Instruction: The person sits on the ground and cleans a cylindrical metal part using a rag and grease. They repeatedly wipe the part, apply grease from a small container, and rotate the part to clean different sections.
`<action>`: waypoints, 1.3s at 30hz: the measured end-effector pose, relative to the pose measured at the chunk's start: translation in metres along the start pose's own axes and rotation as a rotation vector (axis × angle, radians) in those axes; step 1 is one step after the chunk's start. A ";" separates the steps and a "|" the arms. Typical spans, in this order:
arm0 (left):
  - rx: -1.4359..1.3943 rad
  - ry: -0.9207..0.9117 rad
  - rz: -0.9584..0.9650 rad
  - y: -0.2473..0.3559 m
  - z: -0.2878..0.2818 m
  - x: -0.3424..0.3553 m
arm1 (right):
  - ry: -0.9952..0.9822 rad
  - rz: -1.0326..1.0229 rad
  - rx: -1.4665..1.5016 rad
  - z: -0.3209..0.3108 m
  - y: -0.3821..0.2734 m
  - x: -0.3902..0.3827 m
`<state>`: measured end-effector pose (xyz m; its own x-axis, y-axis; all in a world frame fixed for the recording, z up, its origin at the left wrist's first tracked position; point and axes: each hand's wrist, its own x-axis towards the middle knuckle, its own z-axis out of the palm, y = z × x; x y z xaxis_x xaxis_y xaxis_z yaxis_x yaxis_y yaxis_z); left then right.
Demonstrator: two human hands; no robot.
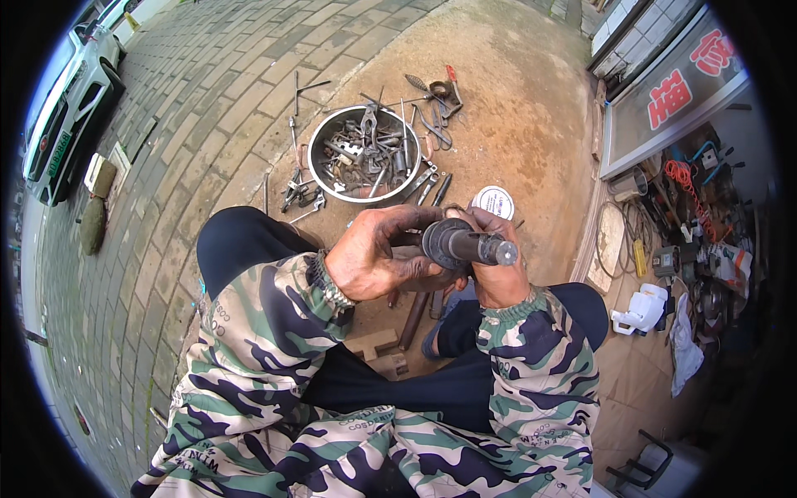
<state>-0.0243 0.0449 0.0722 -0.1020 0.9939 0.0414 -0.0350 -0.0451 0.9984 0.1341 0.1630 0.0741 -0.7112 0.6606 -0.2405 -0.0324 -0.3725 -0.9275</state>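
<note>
A dark, greasy metal shaft [477, 247] with a round flange at one end is held up in front of me, its bright worn tip pointing right. My left hand [378, 253] is closed around the flanged end, thumb and fingers pressed on it. From the other side my right hand [501, 280] also grips the part, with its fingers partly hidden behind the shaft. Both hands are blackened with grease. Beyond them on the ground stands a round metal basin [314, 170] heaped with tools and metal parts.
Pliers [437, 131], wrenches [426, 184] and rods lie around the basin. A white round lid [493, 202] sits behind my right hand. Between my legs are wooden blocks [374, 344]. Cluttered tools and a white jug [639, 309] stand right; a parked car [70, 104] is far left.
</note>
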 end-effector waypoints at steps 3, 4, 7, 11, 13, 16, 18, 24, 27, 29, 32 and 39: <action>-0.171 0.076 -0.035 0.003 0.002 0.001 | -0.040 -0.011 0.081 0.003 -0.005 -0.006; -0.132 0.118 0.008 0.008 0.003 0.003 | -0.061 0.002 0.095 0.003 -0.007 -0.006; -0.038 0.073 0.041 0.005 0.005 0.005 | -0.017 0.062 0.200 0.008 -0.013 -0.009; -0.130 0.124 0.073 0.007 0.007 0.008 | -0.041 0.056 0.285 0.008 -0.007 -0.007; -0.154 0.159 0.100 0.000 0.006 0.007 | -0.063 -0.003 0.316 0.009 -0.004 -0.009; -0.160 0.138 0.046 0.007 0.007 0.009 | -0.044 0.009 0.314 0.012 -0.009 -0.009; -0.229 0.083 -0.060 0.009 0.006 0.009 | -0.028 0.021 0.294 0.012 -0.008 -0.011; -0.061 -0.017 -0.006 0.005 0.002 0.003 | -0.055 0.007 0.050 0.004 -0.010 -0.009; -0.067 -0.047 -0.052 0.006 -0.001 0.001 | -0.070 0.040 -0.001 0.000 -0.008 -0.006; -0.134 -0.040 -0.075 0.008 -0.001 0.002 | -0.085 0.051 0.022 -0.002 -0.008 -0.005; -0.193 0.067 -0.067 0.011 -0.001 -0.001 | -0.126 0.051 0.052 -0.001 -0.012 -0.007; -0.269 0.087 -0.022 0.009 -0.013 0.000 | -0.172 0.023 0.060 -0.004 -0.020 -0.019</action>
<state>-0.0377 0.0428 0.0804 -0.1829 0.9831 0.0043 -0.2997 -0.0599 0.9521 0.1509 0.1608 0.0961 -0.8215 0.5324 -0.2043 -0.0528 -0.4277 -0.9024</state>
